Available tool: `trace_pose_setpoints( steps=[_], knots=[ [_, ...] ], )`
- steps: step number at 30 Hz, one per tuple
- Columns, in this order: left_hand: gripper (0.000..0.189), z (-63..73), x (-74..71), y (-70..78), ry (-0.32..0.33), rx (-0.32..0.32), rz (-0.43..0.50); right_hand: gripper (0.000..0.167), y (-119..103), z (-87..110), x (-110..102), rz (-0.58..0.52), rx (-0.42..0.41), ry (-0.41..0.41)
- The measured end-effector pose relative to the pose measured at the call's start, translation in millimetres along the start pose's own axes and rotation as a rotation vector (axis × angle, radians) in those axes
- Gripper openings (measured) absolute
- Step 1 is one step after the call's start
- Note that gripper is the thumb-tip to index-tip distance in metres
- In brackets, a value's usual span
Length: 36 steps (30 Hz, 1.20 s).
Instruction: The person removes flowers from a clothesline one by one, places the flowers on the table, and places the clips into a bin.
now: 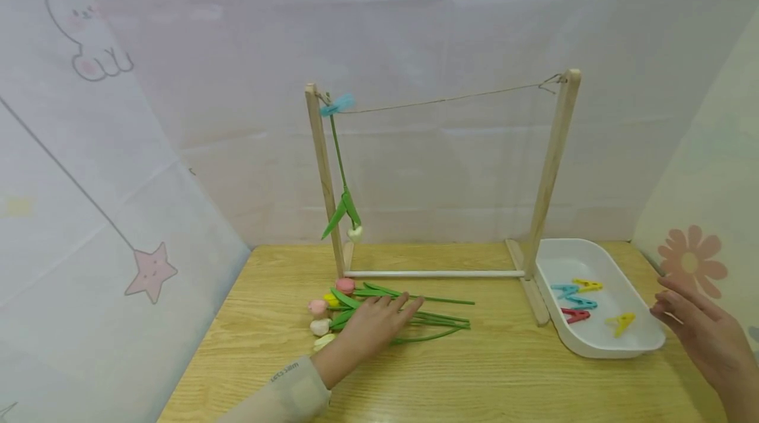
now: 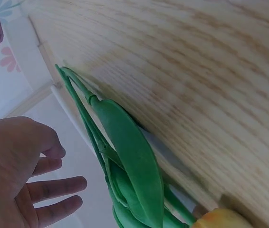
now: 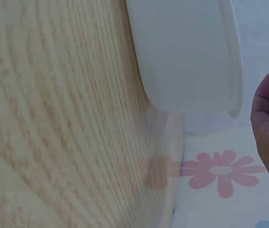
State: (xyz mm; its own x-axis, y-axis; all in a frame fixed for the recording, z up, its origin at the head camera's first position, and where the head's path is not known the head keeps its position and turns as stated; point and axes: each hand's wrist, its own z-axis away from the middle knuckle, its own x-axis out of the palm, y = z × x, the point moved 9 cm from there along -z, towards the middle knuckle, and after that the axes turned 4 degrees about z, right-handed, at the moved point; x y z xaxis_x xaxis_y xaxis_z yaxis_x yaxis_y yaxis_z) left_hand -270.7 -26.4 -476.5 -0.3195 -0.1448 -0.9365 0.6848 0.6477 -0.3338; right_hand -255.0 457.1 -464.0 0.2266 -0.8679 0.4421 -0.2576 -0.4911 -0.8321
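Note:
Several artificial tulips (image 1: 318,308) in pink, yellow and white lie in a bunch, their green stems pointing right. My left hand (image 1: 373,325) reaches over their stems and leaves, fingers spread. In the left wrist view, green leaves (image 2: 129,152) lie beside that hand, and nothing is between its fingers. Loosely bent, the fingers of my right hand (image 1: 705,334) hover just off the right rim of a white tray (image 1: 611,346) and hold nothing. Inside the tray are blue, red and yellow clothespins (image 1: 621,324).
Behind the tulips stands a wooden frame (image 1: 551,172) with a string (image 1: 441,101) across its top. At the string's left end a blue clothespin (image 1: 338,105) holds one white tulip (image 1: 354,233) upside down. Printed curtains enclose the wooden table (image 1: 450,383).

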Motion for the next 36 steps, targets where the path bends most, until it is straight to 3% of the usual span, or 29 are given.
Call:
trace_pose_setpoints(
  steps=[8, 12, 21, 27, 36],
  knots=[
    [0.078, -1.8, -20.9, -7.3, 0.098, 0.02, 0.022, 0.047, -2, -2.7, 3, -0.036, 0.016, 0.027],
    [0.071, -3.8, -34.9, -16.9, 0.134, 0.002, 0.018, 0.045, -4, -6.4, 7, 0.01, 0.016, 0.042],
    [0.067, -4.5, -57.7, -33.3, 0.21, -0.012, -0.004, 0.046, -15, -22.3, 37, 0.108, -0.061, -0.073],
    [0.066, -3.5, -66.7, -46.1, 0.244, -0.049, -0.009, 0.046, -16, -32.0, 49, 0.155, -0.069, -0.085],
    [0.062, -1.0, -85.9, -56.0, 0.372, -0.024, -0.01, 0.044, -15, -45.4, 63, 0.211, -0.045, -0.097]
  ],
)
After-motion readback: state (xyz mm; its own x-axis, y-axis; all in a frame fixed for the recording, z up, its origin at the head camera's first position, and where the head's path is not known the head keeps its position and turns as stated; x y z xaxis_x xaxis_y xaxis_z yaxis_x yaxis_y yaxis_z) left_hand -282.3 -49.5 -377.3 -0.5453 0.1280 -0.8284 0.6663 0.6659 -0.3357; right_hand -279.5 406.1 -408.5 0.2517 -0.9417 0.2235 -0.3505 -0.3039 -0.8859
